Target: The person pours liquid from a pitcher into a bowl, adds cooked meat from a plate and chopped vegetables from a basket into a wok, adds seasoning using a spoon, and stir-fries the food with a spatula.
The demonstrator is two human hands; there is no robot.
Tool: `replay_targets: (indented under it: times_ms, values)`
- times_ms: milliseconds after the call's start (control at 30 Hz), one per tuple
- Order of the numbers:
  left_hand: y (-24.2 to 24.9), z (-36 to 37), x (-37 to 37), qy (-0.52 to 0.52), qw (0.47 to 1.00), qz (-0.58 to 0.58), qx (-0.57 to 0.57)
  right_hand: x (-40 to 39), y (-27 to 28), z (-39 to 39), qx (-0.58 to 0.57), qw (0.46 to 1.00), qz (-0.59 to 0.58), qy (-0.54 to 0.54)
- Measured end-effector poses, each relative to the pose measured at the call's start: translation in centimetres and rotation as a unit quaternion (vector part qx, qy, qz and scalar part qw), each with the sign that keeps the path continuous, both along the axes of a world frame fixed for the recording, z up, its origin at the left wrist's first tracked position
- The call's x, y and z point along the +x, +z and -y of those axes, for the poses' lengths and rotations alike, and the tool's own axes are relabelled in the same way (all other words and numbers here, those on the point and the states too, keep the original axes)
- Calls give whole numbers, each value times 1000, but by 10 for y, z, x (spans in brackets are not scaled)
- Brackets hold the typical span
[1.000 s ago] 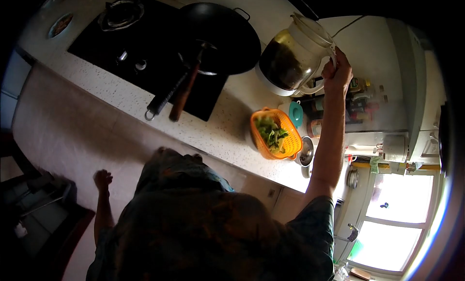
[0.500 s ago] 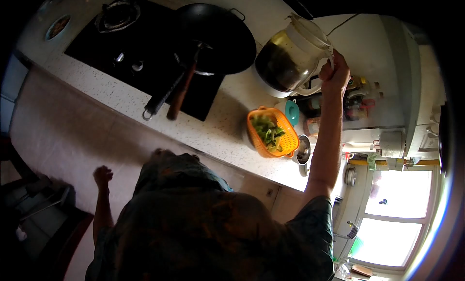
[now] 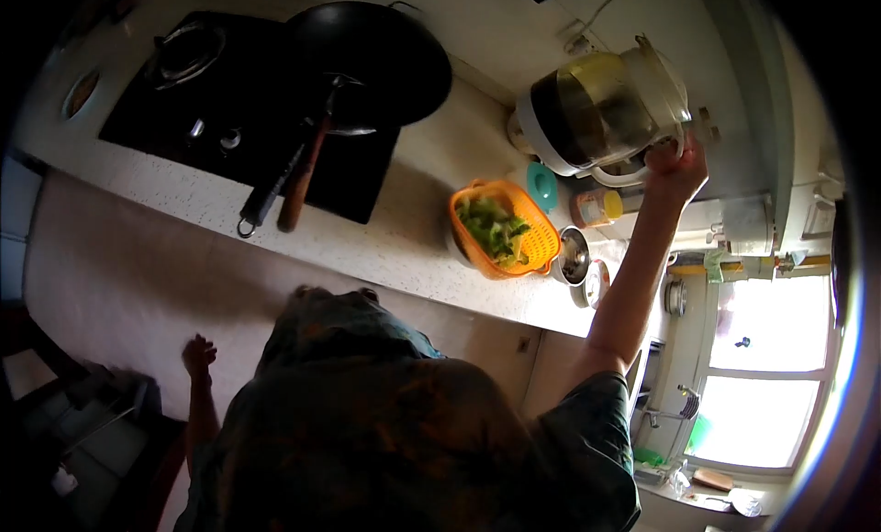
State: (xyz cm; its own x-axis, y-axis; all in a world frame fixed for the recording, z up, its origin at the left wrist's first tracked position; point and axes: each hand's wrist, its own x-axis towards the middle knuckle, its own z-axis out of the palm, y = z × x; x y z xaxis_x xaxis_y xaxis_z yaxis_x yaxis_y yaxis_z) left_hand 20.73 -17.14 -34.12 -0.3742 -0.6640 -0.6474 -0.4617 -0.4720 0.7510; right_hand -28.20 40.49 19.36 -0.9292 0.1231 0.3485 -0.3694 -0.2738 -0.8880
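Note:
My right hand [image 3: 677,170] is wrapped round the white handle of a clear jug [image 3: 596,110]. The jug has a white base and rim, is tilted on its side in this view, and holds dark liquid with a yellowish tint toward the rim. It is over the back right of the counter, by the wall. My left hand [image 3: 199,356] hangs low at my left side above the floor, holding nothing, its fingers loosely apart. Nearest below the jug are a teal lid [image 3: 541,186], a jar with a yellow cap [image 3: 598,207] and an orange basket [image 3: 551,243] of green leaves.
A black wok [image 3: 395,69] sits on the dark stove [image 3: 353,188], with a wooden-handled spatula [image 3: 303,179] resting in it. Metal bowls [image 3: 573,257] stand right of the basket. A small dish [image 3: 81,94] lies at the far left. A bright window [image 3: 766,371] is at the right.
The jug in my right hand has moved right, away from the wok, toward the wall. My view has shifted slightly. My left hand stays low at my side.

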Motion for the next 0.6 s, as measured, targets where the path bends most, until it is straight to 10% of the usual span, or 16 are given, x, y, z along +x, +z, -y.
replay_targets:
  times_ms: [133,167,267,600]
  values:
    - [-94,51,22,24,937,-160,310,29,-8,-28,232,942,-170,-174]
    - [-88,45,14,18,964,-114,241,33,-15,-42,310,888,-237,-244]
    - [-31,6,-14,-18,994,-43,98,47,-21,-85,-3,974,4,-224]
    - [-65,18,-26,-126,958,-167,195,42,-100,-181,-27,943,58,-325]
